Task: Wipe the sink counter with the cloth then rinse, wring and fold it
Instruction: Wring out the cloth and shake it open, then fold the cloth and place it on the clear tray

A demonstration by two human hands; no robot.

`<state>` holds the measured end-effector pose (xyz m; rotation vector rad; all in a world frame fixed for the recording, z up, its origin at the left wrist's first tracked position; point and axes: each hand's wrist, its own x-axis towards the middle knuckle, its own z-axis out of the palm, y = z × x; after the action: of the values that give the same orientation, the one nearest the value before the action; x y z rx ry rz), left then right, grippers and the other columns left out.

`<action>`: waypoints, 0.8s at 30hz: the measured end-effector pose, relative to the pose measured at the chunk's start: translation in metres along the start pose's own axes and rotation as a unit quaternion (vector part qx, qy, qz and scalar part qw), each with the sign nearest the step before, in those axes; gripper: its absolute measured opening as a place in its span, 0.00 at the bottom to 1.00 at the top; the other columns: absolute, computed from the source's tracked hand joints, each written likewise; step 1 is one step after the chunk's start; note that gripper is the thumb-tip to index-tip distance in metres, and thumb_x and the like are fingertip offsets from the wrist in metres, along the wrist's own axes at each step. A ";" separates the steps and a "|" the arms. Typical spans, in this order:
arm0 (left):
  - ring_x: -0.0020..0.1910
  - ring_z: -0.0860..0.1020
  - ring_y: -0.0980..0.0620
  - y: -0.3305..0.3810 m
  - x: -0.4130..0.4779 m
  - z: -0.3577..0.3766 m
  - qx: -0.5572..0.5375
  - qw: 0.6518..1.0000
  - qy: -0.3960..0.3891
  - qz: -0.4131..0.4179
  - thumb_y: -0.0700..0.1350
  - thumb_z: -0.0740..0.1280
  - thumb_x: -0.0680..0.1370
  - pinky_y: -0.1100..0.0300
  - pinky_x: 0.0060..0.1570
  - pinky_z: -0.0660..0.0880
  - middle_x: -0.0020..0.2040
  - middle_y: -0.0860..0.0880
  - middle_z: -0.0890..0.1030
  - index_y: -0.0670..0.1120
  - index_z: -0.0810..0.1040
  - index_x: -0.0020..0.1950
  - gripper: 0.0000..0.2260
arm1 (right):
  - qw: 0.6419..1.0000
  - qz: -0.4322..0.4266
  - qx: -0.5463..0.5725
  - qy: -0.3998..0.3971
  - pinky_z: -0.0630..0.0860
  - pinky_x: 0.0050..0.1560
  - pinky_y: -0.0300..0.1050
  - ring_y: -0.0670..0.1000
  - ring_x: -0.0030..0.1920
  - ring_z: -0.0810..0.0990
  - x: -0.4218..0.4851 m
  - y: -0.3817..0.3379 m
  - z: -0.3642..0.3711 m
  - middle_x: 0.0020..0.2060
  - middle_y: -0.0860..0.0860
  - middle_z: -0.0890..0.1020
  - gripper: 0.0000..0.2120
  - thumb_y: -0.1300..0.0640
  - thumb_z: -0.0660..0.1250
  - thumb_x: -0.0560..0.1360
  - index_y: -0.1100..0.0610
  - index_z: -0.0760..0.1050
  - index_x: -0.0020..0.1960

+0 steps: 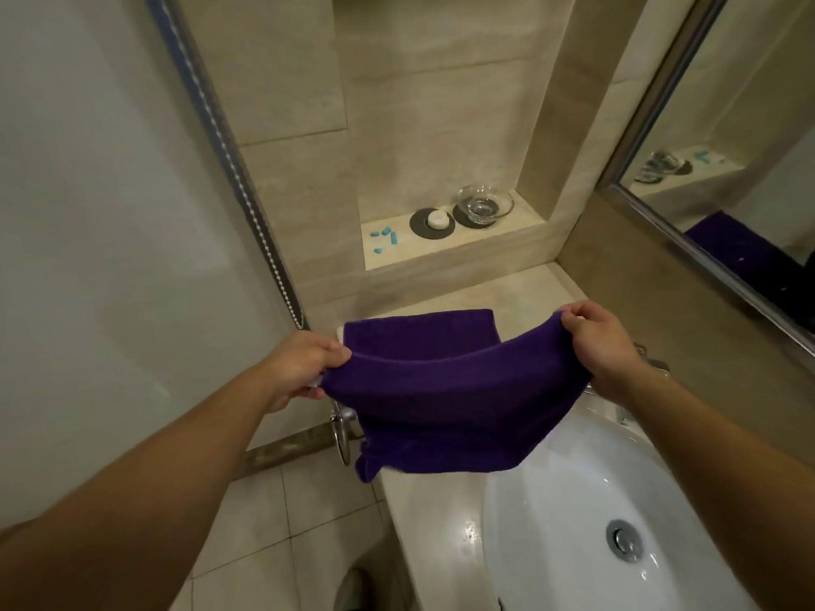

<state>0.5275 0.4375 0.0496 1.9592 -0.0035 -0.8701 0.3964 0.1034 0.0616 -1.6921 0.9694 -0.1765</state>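
1. The purple cloth [450,403] is held in the air over the sink counter [432,504], just left of the white basin [573,522]. It is doubled over a ridge that runs from hand to hand. One layer hangs toward the camera and a second shows beyond the ridge.
2. The left hand [304,368] pinches the left end of that ridge, fingers curled round the fabric. The right hand [604,346] grips the right end in the same way, thumb on top.
3. Judging by the doubled cloth, the step in hand is the fold, so wiping, rinsing and wringing look done.
4. To fold well, pull the two hands gently apart so the sagging ridge goes straight. A slack ridge will likely give a crooked crease.
5. Check the lower edges. The near layer's bottom left corner droops lower than the rest, so the two layers probably do not match yet; a small shake might even them.
6. Lower the cloth flat onto the bare counter beside the basin rather than over the bowl, where a corner could dip in.
7. Then bring one end across to the other for the next fold, and press it flat.
8. I cannot tell whether the far layer touches the counter.
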 end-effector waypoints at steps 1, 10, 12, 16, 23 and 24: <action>0.32 0.73 0.54 -0.001 0.008 0.000 -0.002 1.000 0.006 0.002 0.43 0.67 0.81 0.62 0.28 0.71 0.37 0.49 0.77 0.45 0.81 0.47 0.05 | 1.000 0.005 -0.004 0.001 0.73 0.49 0.51 0.52 0.44 0.76 0.006 0.004 0.004 0.44 0.53 0.80 0.11 0.60 0.57 0.82 0.52 0.76 0.46; 0.34 0.74 0.52 -0.007 0.082 -0.007 0.001 0.991 0.135 0.025 0.46 0.66 0.82 0.60 0.30 0.72 0.39 0.48 0.78 0.48 0.79 0.47 0.06 | 0.999 0.012 -0.033 -0.016 0.75 0.43 0.53 0.54 0.43 0.75 0.063 0.018 0.040 0.44 0.54 0.79 0.09 0.57 0.57 0.85 0.56 0.76 0.53; 0.35 0.76 0.50 -0.013 0.098 -0.007 0.002 0.990 0.143 0.014 0.45 0.66 0.82 0.59 0.30 0.74 0.41 0.47 0.79 0.48 0.80 0.47 0.05 | 0.998 0.014 -0.049 -0.021 0.79 0.47 0.58 0.55 0.44 0.76 0.076 0.022 0.050 0.46 0.55 0.80 0.09 0.57 0.57 0.85 0.57 0.75 0.55; 0.39 0.81 0.46 -0.026 0.127 -0.005 0.003 0.986 0.166 0.011 0.44 0.67 0.80 0.55 0.35 0.78 0.43 0.44 0.84 0.47 0.82 0.46 0.05 | 0.997 0.016 -0.079 -0.016 0.82 0.53 0.64 0.56 0.45 0.78 0.105 0.030 0.069 0.48 0.56 0.80 0.08 0.58 0.58 0.85 0.56 0.76 0.56; 0.41 0.84 0.46 -0.039 0.173 0.005 -0.015 0.968 0.250 0.006 0.48 0.74 0.76 0.46 0.48 0.83 0.38 0.52 0.86 0.56 0.85 0.40 0.05 | 0.994 0.030 -0.107 0.015 0.83 0.52 0.64 0.58 0.46 0.83 0.149 0.047 0.091 0.46 0.52 0.83 0.07 0.55 0.62 0.83 0.53 0.80 0.54; 0.42 0.84 0.46 -0.041 0.179 0.007 -0.019 0.965 0.262 -0.002 0.49 0.74 0.75 0.46 0.50 0.83 0.39 0.52 0.86 0.55 0.86 0.42 0.03 | 0.993 0.034 -0.109 0.015 0.83 0.52 0.63 0.58 0.46 0.83 0.154 0.049 0.093 0.46 0.52 0.84 0.07 0.55 0.63 0.83 0.52 0.80 0.54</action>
<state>0.6432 0.3923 -0.0861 2.0987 0.3239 -0.3293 0.5247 0.0665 -0.0694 -1.8561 1.0995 -0.0506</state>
